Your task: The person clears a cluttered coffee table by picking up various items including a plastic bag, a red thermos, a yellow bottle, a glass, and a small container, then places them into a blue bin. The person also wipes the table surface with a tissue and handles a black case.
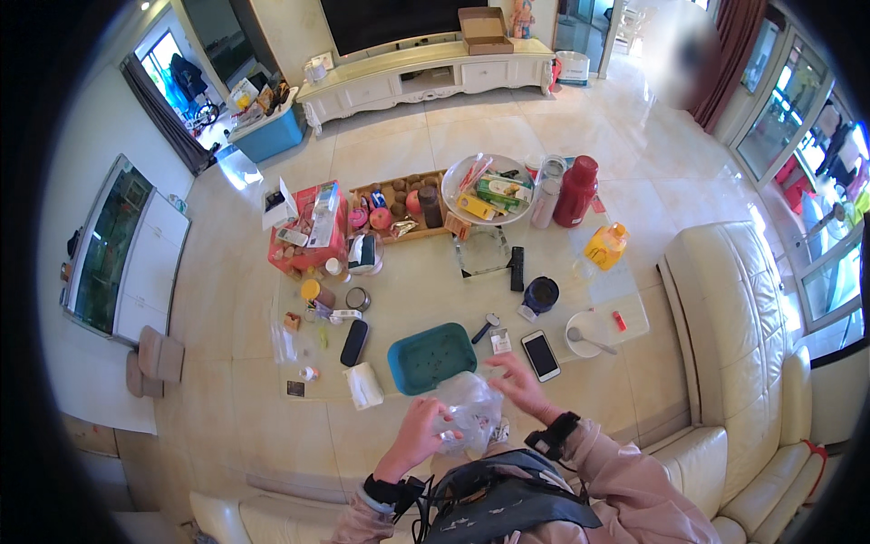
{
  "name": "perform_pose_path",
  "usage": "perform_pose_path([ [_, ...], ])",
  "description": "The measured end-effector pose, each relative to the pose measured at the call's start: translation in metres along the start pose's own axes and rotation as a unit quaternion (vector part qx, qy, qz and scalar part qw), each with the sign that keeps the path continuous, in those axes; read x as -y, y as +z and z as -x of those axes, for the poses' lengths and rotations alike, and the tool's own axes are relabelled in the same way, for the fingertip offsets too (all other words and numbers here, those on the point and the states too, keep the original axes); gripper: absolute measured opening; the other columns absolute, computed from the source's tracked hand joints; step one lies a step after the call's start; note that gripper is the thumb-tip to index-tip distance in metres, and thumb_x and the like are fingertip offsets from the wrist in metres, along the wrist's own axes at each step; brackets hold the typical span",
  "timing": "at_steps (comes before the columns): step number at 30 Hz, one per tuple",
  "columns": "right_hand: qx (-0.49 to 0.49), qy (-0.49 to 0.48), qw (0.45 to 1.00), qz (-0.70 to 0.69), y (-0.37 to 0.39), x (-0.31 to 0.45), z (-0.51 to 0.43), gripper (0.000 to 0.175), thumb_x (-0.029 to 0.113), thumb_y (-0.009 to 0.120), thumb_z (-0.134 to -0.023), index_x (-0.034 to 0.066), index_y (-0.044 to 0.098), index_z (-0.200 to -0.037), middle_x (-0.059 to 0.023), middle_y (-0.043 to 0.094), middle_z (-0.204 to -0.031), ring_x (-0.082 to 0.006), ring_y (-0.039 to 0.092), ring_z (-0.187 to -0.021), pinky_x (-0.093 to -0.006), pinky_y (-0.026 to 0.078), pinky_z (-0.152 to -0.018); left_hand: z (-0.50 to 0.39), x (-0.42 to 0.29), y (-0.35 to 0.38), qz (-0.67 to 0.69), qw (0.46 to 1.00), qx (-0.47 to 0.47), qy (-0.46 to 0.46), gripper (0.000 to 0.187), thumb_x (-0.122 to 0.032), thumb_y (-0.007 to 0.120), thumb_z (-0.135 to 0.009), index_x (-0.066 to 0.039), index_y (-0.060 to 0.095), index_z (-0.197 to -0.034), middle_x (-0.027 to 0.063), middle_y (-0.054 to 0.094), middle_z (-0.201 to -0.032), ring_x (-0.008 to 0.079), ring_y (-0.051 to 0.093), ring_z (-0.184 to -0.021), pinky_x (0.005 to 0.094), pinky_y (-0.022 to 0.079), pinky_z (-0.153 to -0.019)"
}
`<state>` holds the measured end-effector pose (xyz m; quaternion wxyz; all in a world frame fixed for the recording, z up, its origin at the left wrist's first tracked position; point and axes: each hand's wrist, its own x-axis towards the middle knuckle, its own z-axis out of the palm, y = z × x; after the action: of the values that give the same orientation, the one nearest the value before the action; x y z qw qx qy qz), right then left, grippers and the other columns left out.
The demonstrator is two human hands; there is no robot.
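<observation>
A clear plastic bag (470, 411) hangs over my lap at the table's near edge. On its left side my left hand (423, 432) grips the film between thumb and fingers. My right hand (518, 386) is at the bag's upper right, fingers spread and curved; whether they pinch the film is not clear. Just beyond the bag lies a teal plastic tray (435, 357) with small dark bits on its bottom. A razor (485, 328), a small white packet (500, 341) and a white smartphone (541, 355) lie to the right of the tray.
A tissue pack (363, 386) and dark case (354, 343) lie left of the tray. A white bowl with a spoon (586, 334) stands right. Farther back are a wooden snack tray (435, 234), a red thermos (576, 192) and a yellow jug (607, 246). A cream sofa (731, 285) borders the right.
</observation>
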<state>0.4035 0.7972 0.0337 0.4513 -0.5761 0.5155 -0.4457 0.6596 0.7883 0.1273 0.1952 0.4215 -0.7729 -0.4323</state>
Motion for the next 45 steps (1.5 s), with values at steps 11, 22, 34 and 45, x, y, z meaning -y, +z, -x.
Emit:
perform_pose_path([
  [11,-0.097,0.278,0.88,0.374,0.017,-0.219,-0.04,0.061,0.032,0.081,-0.068,0.0022,0.049,-0.11,-0.0207,0.051,-0.111,-0.0383,0.052,-0.105,-0.0477,0.046,-0.085,0.024,0.039,-0.025,-0.035,0.986,-0.154,-0.047,0.058,-0.028,0.089,-0.054,-0.007,0.055,-0.096,0.008,0.058,-0.103,0.0306,0.048,-0.106,0.0434,0.038,-0.094],
  [22,-0.105,0.279,0.883,0.362,0.015,-0.227,-0.095,0.071,0.024,0.07,-0.075,0.0072,0.036,-0.135,-0.0221,0.058,-0.111,-0.0388,0.059,-0.101,-0.0483,0.048,-0.082,0.042,0.074,-0.03,-0.028,0.973,-0.196,-0.118,0.078,-0.024,0.09,-0.05,-0.006,0.052,-0.115,0.0074,0.058,-0.1,0.0302,0.051,-0.101,0.0431,0.037,-0.092],
  [34,0.177,0.03,0.982,-0.057,0.111,0.036,-0.064,0.075,0.008,0.076,-0.074,0.0029,0.034,-0.136,-0.0186,0.051,-0.118,-0.0331,0.054,-0.111,-0.04,0.045,-0.093,0.011,0.076,-0.02,-0.032,0.978,-0.204,-0.044,0.116,-0.046,0.089,-0.044,0.002,0.039,-0.136,0.0124,0.051,-0.124,0.0268,0.048,-0.11,0.0399,0.039,-0.093],
  [45,0.052,0.017,0.993,0.106,0.163,-0.03,-0.039,0.049,0.029,0.062,-0.081,0.0138,0.053,-0.127,-0.0092,0.059,-0.118,-0.0321,0.057,-0.105,-0.0417,0.045,-0.091,0.005,0.037,-0.012,-0.077,0.986,-0.111,0.102,0.072,-0.029,0.082,-0.063,-0.001,0.054,-0.123,0.0121,0.059,-0.114,0.0303,0.056,-0.102,0.0408,0.043,-0.085],
])
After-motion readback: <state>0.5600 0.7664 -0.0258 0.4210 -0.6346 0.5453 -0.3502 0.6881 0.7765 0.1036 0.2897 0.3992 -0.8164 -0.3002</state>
